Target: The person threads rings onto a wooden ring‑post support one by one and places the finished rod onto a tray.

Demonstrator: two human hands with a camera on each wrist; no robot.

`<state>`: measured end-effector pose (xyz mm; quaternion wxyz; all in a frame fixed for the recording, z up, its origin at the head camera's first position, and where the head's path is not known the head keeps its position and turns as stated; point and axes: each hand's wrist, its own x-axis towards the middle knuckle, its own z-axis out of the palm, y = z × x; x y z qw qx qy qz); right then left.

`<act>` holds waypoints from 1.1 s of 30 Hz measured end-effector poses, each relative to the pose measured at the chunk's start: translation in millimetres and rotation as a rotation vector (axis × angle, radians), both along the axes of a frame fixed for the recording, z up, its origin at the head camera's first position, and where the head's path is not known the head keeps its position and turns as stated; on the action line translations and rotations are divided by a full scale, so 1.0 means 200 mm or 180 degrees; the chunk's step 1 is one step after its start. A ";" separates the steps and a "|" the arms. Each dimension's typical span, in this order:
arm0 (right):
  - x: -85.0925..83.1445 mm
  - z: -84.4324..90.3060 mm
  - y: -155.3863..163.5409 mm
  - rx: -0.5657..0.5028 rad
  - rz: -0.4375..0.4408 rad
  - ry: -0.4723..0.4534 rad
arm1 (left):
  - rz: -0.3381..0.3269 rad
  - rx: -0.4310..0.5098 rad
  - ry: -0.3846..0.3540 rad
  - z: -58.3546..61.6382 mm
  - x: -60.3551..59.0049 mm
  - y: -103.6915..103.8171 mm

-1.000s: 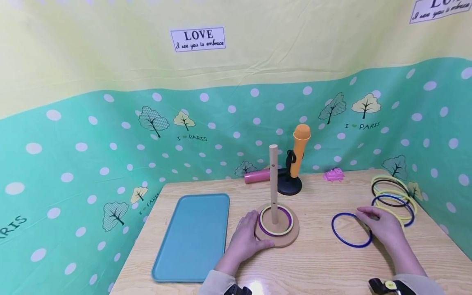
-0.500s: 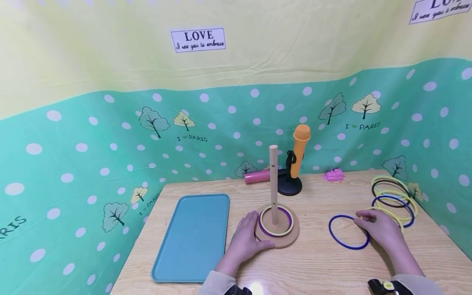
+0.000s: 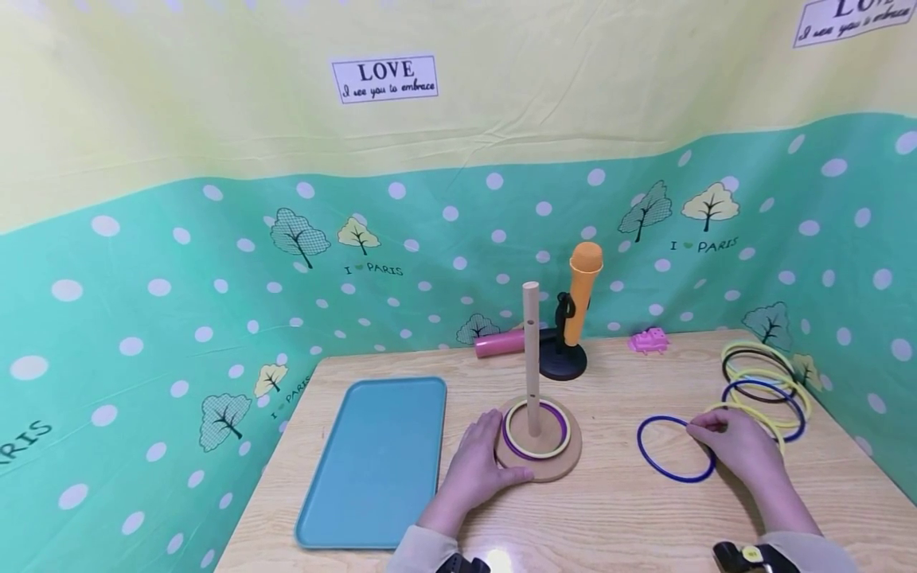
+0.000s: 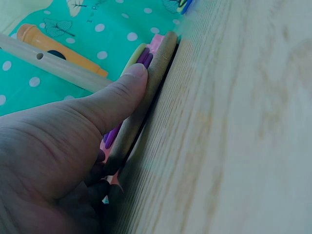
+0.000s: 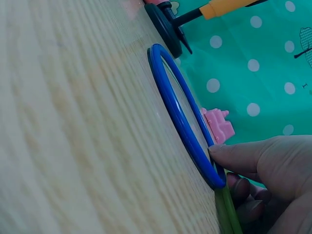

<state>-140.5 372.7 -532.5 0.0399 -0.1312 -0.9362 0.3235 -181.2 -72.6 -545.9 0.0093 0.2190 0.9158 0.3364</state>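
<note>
A ring-toss stand has a round wooden base and an upright wooden post. Around the post, on the base, lie a pale yellow ring and a purple ring. My left hand holds the base at its left edge, thumb over the top of the rim and fingers against the side, partly hidden. To the right of the stand, my right hand pinches a blue ring at its right side between thumb and fingers. That ring lies low, close over the table.
Several yellow, black and blue rings overlap in a pile beyond the right hand. A blue tray lies at left. Behind the stand are an orange toy microphone on a black base, a pink cylinder and a small pink toy.
The right hand has closed its pinch on the blue ring and shifted it slightly left. The left hand and the stand have stayed put.
</note>
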 end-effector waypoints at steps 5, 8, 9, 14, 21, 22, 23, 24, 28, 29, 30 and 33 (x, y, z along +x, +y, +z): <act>0.00 0.01 0.00 -0.0004 -0.0035 -0.0040 | -0.0001 0.0007 -0.0004 0.00 0.00 0.00; 0.00 0.01 0.00 0.0003 -0.0053 -0.0019 | 0.0002 0.0002 -0.0007 0.00 0.00 0.00; 0.01 0.01 0.00 0.0005 -0.0057 -0.0001 | 0.0002 0.0001 -0.0006 0.00 0.00 0.00; 0.01 0.01 0.00 -0.0035 -0.0071 0.0140 | 0.0000 -0.0002 0.0004 0.00 0.00 0.00; 0.02 0.02 -0.01 -0.0196 -0.0173 0.0129 | 0.0000 -0.0003 0.0009 -0.01 0.00 0.00; 0.02 0.02 -0.01 -0.0218 -0.0196 0.0115 | -0.0002 -0.0005 0.0012 -0.01 0.00 0.00; 0.02 0.02 -0.01 -0.0239 -0.0207 0.0103 | -0.0002 -0.0006 0.0016 -0.01 0.00 0.00; 0.02 0.02 -0.01 -0.0262 -0.0221 0.0094 | -0.0003 -0.0009 0.0017 0.00 0.00 0.00; 0.02 0.03 -0.02 -0.0359 -0.0230 0.0069 | -0.0007 0.0002 0.0010 0.00 0.00 0.00; 0.02 0.04 -0.02 -0.0386 -0.0215 0.0065 | -0.0007 0.0002 0.0007 0.00 0.00 0.00; 0.02 0.04 -0.02 -0.0404 -0.0203 0.0067 | -0.0008 -0.0001 0.0006 0.00 0.00 0.00; 0.02 0.05 -0.03 -0.0417 -0.0173 0.0111 | -0.0004 -0.0004 0.0006 0.00 0.00 0.00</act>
